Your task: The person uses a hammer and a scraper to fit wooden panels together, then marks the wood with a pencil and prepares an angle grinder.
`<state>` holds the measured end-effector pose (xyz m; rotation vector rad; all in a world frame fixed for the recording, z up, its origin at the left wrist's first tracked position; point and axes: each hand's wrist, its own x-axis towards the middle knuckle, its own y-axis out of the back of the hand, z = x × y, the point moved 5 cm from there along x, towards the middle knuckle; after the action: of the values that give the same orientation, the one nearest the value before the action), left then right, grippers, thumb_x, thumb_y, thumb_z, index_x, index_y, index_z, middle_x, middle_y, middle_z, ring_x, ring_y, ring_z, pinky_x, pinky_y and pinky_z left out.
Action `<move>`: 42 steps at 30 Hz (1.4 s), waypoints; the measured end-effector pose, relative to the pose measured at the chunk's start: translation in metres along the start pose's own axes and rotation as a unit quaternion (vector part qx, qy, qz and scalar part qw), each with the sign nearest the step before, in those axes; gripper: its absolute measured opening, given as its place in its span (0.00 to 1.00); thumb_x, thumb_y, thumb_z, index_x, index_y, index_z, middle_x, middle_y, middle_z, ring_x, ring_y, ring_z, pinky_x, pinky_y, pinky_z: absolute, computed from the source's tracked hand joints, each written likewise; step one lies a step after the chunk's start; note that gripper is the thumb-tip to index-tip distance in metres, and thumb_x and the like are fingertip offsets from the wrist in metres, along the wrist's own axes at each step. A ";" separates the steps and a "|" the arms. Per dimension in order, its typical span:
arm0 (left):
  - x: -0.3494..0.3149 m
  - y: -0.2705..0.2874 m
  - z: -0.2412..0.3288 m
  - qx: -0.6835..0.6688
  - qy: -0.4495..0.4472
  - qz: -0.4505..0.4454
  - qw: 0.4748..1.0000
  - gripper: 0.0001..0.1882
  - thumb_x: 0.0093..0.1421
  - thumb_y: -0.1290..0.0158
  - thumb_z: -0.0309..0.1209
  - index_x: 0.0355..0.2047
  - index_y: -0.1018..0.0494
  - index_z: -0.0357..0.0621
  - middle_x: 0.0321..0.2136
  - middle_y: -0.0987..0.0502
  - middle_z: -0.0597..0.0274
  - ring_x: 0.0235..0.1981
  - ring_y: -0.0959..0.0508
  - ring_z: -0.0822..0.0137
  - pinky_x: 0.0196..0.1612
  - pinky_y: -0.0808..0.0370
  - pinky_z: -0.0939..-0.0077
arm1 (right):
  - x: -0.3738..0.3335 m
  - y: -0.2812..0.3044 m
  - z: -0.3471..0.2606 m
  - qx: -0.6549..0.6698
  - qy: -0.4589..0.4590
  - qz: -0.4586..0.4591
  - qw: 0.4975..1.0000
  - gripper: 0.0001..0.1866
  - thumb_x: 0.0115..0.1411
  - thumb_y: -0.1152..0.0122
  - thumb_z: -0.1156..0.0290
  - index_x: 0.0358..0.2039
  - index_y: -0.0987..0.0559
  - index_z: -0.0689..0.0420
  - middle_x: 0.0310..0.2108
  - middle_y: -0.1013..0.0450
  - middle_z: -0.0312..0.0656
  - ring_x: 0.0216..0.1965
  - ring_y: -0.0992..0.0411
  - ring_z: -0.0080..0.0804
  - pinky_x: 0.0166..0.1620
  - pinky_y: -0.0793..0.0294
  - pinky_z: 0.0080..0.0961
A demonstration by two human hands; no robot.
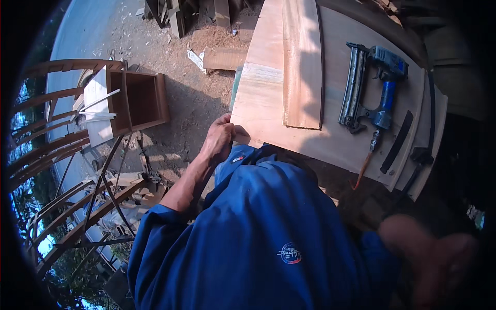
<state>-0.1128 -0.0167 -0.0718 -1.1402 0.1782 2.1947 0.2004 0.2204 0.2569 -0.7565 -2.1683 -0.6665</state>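
Observation:
My left hand (pixel 221 135) grips the near left corner of a pale plywood sheet (pixel 261 85), its fingers bent around the edge. On the sheet lies a wooden board (pixel 302 67) with a dark strip along its right side. A pneumatic nail gun (pixel 381 88) with a blue handle rests to the right of the board, a reddish-brown hose (pixel 363 168) hanging from its fitting over the sheet's near edge. At the lower right, my right arm (pixel 413 240) is bent and smeared by motion, and the fingers of my right hand cannot be made out.
A flat black strip (pixel 398 142) and a black cord (pixel 431 113) lie right of the nail gun. Off to the left stands an open wooden box (pixel 142 98) beside curved wooden slats (pixel 57 139). Wood offcuts (pixel 222 13) and a short plank (pixel 225 58) lie on the sawdust-strewn ground.

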 end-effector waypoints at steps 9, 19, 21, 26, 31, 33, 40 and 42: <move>-0.026 0.012 -0.015 -0.134 -0.096 0.086 0.982 0.26 0.52 0.61 0.18 0.52 0.27 0.26 0.45 0.21 0.49 0.41 0.22 0.64 0.50 0.25 0.74 | 0.025 -0.083 0.067 -0.013 -0.139 -0.150 0.979 0.15 0.66 0.45 0.73 0.49 0.24 0.68 0.34 0.25 0.45 0.34 0.26 0.32 0.38 0.26 0.29; -0.065 0.010 -0.040 0.183 -0.352 0.231 0.888 0.16 0.69 0.48 0.33 0.52 0.24 0.38 0.48 0.23 0.56 0.51 0.24 0.66 0.55 0.28 0.72 | -0.064 -0.223 0.199 0.225 -0.226 -0.422 0.849 0.13 0.59 0.46 0.86 0.44 0.20 0.64 0.32 0.22 0.45 0.35 0.19 0.33 0.40 0.20 0.28; -0.066 0.011 -0.040 0.171 -0.349 0.227 0.893 0.16 0.68 0.47 0.33 0.52 0.24 0.38 0.48 0.23 0.56 0.51 0.23 0.65 0.55 0.27 0.72 | -0.066 -0.249 0.204 0.180 -0.231 -0.466 0.835 0.11 0.60 0.47 0.85 0.41 0.20 0.64 0.32 0.23 0.45 0.35 0.19 0.33 0.39 0.20 0.28; -0.067 0.010 -0.042 0.214 -0.371 0.254 0.867 0.17 0.65 0.42 0.31 0.52 0.24 0.37 0.48 0.22 0.55 0.48 0.21 0.65 0.55 0.25 0.72 | -0.082 -0.299 0.210 0.011 -0.115 -0.511 0.852 0.10 0.59 0.46 0.79 0.41 0.21 0.61 0.27 0.26 0.46 0.29 0.24 0.45 0.33 0.24 0.41; -0.064 0.018 -0.042 0.088 -0.308 0.241 0.916 0.16 0.60 0.37 0.29 0.47 0.22 0.37 0.45 0.21 0.55 0.45 0.19 0.65 0.48 0.21 0.72 | -0.082 -0.322 0.204 -0.055 0.041 -0.509 0.858 0.07 0.56 0.39 0.71 0.35 0.23 0.57 0.31 0.31 0.43 0.36 0.28 0.42 0.39 0.27 0.38; -0.062 0.018 -0.046 0.065 -0.306 0.238 0.919 0.15 0.60 0.37 0.28 0.47 0.22 0.38 0.45 0.21 0.55 0.45 0.19 0.66 0.48 0.21 0.73 | -0.083 -0.325 0.204 -0.063 0.054 -0.512 0.855 0.05 0.56 0.41 0.72 0.33 0.24 0.57 0.31 0.32 0.42 0.36 0.28 0.41 0.39 0.27 0.38; -0.063 0.012 -0.044 0.099 -0.357 0.244 0.896 0.15 0.61 0.38 0.27 0.48 0.22 0.38 0.46 0.22 0.56 0.44 0.19 0.66 0.48 0.21 0.74 | -0.084 -0.329 0.209 -0.047 0.062 -0.519 0.851 0.06 0.57 0.41 0.68 0.31 0.23 0.56 0.33 0.31 0.43 0.38 0.27 0.40 0.41 0.26 0.37; -0.061 0.013 -0.046 0.101 -0.350 0.236 0.901 0.15 0.61 0.39 0.27 0.48 0.22 0.38 0.46 0.23 0.56 0.44 0.19 0.66 0.48 0.21 0.74 | -0.080 -0.331 0.204 -0.039 0.066 -0.508 0.858 0.07 0.58 0.40 0.66 0.30 0.23 0.56 0.33 0.30 0.43 0.39 0.27 0.41 0.42 0.26 0.37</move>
<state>-0.0643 -0.0751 -0.0549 -0.1422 0.3831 2.7845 -0.0767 0.1001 0.0000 0.4933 -2.3135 -1.2691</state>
